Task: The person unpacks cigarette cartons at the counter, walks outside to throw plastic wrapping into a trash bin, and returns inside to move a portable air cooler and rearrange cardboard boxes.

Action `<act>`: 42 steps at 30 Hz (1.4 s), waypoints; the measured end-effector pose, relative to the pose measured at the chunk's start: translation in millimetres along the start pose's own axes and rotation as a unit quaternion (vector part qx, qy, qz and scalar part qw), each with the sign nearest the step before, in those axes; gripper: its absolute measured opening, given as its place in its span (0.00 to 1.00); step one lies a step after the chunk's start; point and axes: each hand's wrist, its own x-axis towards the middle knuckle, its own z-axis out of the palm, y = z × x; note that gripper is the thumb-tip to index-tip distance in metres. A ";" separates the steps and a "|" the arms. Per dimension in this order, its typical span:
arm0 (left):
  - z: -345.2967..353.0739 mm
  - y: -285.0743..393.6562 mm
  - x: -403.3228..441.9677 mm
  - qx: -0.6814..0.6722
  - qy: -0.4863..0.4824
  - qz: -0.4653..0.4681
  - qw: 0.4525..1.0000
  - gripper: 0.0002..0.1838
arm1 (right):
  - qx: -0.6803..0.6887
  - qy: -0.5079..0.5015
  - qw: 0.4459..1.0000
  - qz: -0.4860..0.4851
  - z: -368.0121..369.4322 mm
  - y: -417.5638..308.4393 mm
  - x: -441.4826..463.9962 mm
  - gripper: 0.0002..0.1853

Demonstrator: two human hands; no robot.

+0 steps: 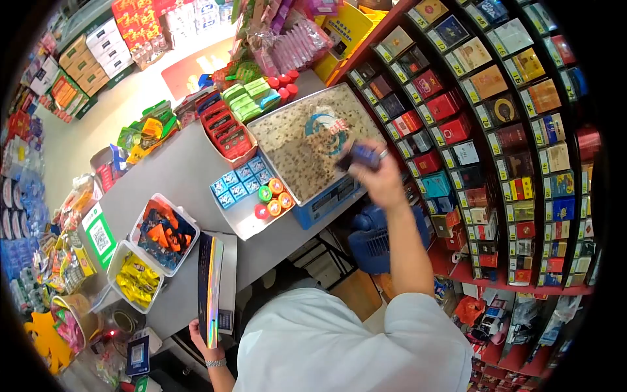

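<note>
Small dark box (360, 159) — lettering blurred — was held in right hand (384, 179), fingers closed round it, at near edge of tray (287, 147); left hand (204, 342), grip unclear, was by upright panel (204, 277); open grey table (171, 176) lay beside QR-code placard (99, 236).

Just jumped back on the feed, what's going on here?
A person is at a shop counter. Their right hand holds a small dark box over the speckled tray; the box is blurred, and I can't tell whether it touches the tray. Their left hand is at the near end of a slim panel, its grip partly hidden. Blue boxes sit beside the tray, and yellow packets lie in a tub left of the panel.
</note>
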 end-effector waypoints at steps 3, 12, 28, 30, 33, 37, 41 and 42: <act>-4.2 -0.9 0.9 0.016 0.003 -0.001 1.000 0.04 | -0.377 0.268 0.880 -0.105 -49.2 10.1 61.8 0.35; 1.5 1.2 -1.4 0.028 0.036 -0.012 0.999 0.05 | -0.645 0.350 0.634 -0.245 -107.6 88.9 118.0 0.26; 16.2 -0.3 -6.1 0.092 0.046 0.023 0.994 0.11 | -0.781 0.366 0.505 -0.008 -114.7 89.9 133.9 0.32; 19.5 6.3 -8.3 0.084 0.029 -0.014 0.996 0.22 | -0.768 0.347 0.518 0.143 -96.0 72.1 147.6 0.30; 29.0 12.0 -11.4 0.047 -0.009 -0.010 0.999 0.23 | -0.736 0.301 0.569 0.208 -79.4 42.9 148.0 0.28; 19.7 6.1 -9.4 -0.038 -0.019 -0.055 0.998 0.22 | -0.677 0.207 0.703 -0.072 -42.3 31.8 86.2 0.21; 20.0 16.5 -10.2 -0.055 -0.072 -0.036 0.995 0.23 | -0.266 -0.145 0.938 0.168 126.6 -27.4 -58.3 0.11; 18.7 16.7 -9.3 -0.057 -0.068 -0.030 0.996 0.23 | -0.257 -0.273 0.911 0.171 165.1 -31.5 -88.3 0.08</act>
